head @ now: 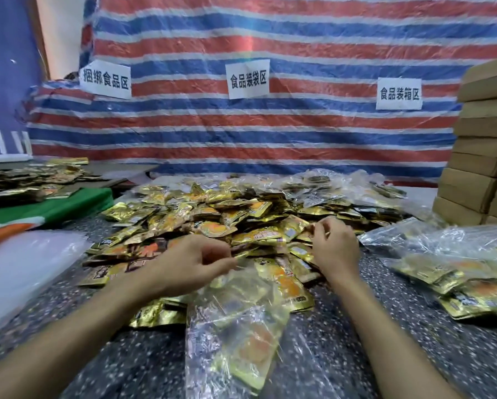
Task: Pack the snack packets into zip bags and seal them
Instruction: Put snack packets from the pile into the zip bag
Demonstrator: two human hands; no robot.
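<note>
head view: the left hand [195,263] pinches the mouth of a clear zip bag [233,326] lying partly filled on the speckled counter [342,355]. the right hand [335,249], fingers curled, pinches a snack packet [306,233] on the gold heap [212,214]. both forearms reach forward. a striped tarp [270,133] hangs behind, with cardboard boxes [483,156] stacked at the right.

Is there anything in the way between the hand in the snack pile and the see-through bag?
Nothing visible blocks it. The right hand is at the pile of gold snack packets, and the left hand pinches the zip bag by its top edge close beside. Only flat packets of that pile lie between them.
</note>
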